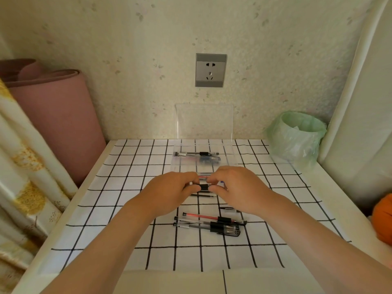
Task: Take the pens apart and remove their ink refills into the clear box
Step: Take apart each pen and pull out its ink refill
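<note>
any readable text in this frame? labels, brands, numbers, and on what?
None readable.
loose pens: any barrel print is too small to read.
held pen: mostly hidden, nothing legible.
wall socket: slots only, no lettering visible.
clear box: no label visible.

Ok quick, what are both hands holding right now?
Left hand: gripping one end of a pen.
Right hand: gripping the same pen's other end.

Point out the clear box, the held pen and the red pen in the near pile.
Clear box (204, 122): head view, on its raised lid.
Held pen (204, 187): head view, on its black middle section.
Red pen (201, 216): head view, on its red barrel.
</note>
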Tool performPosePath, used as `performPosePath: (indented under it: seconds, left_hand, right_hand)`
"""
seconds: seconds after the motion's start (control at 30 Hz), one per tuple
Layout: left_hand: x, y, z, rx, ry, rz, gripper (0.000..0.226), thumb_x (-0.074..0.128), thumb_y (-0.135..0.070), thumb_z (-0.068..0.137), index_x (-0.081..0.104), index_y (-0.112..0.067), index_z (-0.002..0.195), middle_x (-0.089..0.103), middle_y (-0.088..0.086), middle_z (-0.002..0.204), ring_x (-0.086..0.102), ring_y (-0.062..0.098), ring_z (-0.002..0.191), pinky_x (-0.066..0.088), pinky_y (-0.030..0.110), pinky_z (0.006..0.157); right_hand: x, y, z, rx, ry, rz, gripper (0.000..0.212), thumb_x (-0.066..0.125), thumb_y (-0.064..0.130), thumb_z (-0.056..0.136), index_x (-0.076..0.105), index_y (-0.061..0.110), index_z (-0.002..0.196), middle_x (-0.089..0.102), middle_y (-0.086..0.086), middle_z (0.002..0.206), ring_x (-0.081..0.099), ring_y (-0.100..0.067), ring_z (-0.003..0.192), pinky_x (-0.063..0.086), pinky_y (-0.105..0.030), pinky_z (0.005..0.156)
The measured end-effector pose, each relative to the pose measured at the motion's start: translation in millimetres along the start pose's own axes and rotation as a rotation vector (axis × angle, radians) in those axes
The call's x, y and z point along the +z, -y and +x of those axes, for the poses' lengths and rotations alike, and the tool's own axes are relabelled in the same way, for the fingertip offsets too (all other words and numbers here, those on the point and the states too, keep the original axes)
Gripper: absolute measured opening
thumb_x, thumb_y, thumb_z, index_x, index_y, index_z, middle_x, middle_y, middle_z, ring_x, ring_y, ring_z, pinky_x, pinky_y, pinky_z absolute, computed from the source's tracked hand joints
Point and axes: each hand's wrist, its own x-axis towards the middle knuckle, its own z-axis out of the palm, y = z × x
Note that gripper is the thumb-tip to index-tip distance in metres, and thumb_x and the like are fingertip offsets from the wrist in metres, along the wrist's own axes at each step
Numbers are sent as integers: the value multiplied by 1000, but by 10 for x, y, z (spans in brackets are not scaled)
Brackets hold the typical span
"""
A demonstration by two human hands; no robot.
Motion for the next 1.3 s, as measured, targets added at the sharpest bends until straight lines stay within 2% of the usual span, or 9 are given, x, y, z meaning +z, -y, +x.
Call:
performPosePath:
  seconds: [0.13, 0.27, 0.53, 0.7, 0.77, 0.9, 1.03, 1.2, 1.3]
  left_hand:
    - [23, 12, 22, -35, 27, 38, 20, 38, -43, 102, 53, -36, 90, 56, -8, 71, 53, 10, 69, 39, 24, 60]
    - [52, -2, 36, -64, 49, -5, 30, 36, -41, 102, 61, -28, 92, 55, -9, 72, 51, 7, 67, 39, 24, 61]
    - [15, -22, 10, 1, 16, 62, 10, 48, -48, 96, 52, -40, 101, 56, -8, 70, 52, 7, 63, 39, 24, 56]
    - [-52, 112, 0, -127, 137, -43, 12, 45, -40, 99, 57, -38, 98, 62, -9, 78, 58, 9, 72, 49, 29, 71]
    - [-95, 206, -7, -181, 144, -50, 11, 45, -40, 99, 55, -40, 96, 61, -9, 81, 58, 9, 75, 47, 26, 67]
    - [-173, 347, -26, -308, 93, 146, 15, 54, -50, 92, 57, -37, 97, 60, -13, 83, 56, 5, 76, 43, 24, 63]
    - [-169, 413, -37, -373, -80, 366, 14, 54, -40, 93, 60, -33, 104, 59, -12, 81, 56, 8, 74, 40, 23, 59]
    - [-80, 157, 8, -147, -183, 66, 17, 59, -41, 93, 63, -37, 108, 61, -15, 99, 58, 6, 89, 49, 27, 74]
    - [35, 8, 45, -16, -183, 96, 18, 58, -39, 93, 65, -38, 110, 59, -16, 99, 56, 4, 88, 45, 23, 71]
  right_hand:
    - [-13, -4, 8, 3, -19, -33, 18, 64, 43, 89, 74, 34, 101, 67, 12, 91, 54, -4, 75, 39, -24, 68]
    - [2, 30, 10, 44, -57, -36, 13, 70, 39, 85, 73, 31, 94, 67, 13, 91, 60, -6, 81, 45, -24, 75]
    - [30, -3, 3, 39, -60, -1, 10, 70, 38, 85, 65, 31, 88, 66, 14, 88, 60, -8, 80, 49, -28, 72]
    - [-6, -72, -17, 76, 0, -11, 7, 64, 36, 90, 64, 30, 94, 66, 12, 90, 59, -10, 81, 49, -28, 72]
    - [-25, -122, -20, 112, 26, -25, 7, 61, 34, 91, 64, 30, 96, 65, 12, 92, 59, -11, 83, 48, -28, 73]
    - [-30, -208, -24, 186, 60, -63, 10, 57, 34, 93, 65, 31, 98, 64, 14, 94, 57, -10, 85, 40, -26, 68]
    - [-27, -226, -27, 225, 57, -88, 11, 54, 33, 94, 65, 33, 97, 62, 13, 90, 54, -9, 81, 37, -25, 65]
    - [-39, -130, -25, 189, 64, -38, 12, 55, 34, 94, 66, 32, 99, 65, 14, 94, 58, -9, 86, 42, -26, 70]
    - [-39, -70, -18, 169, 33, -7, 11, 57, 35, 93, 67, 33, 97, 67, 14, 95, 60, -9, 88, 46, -27, 72]
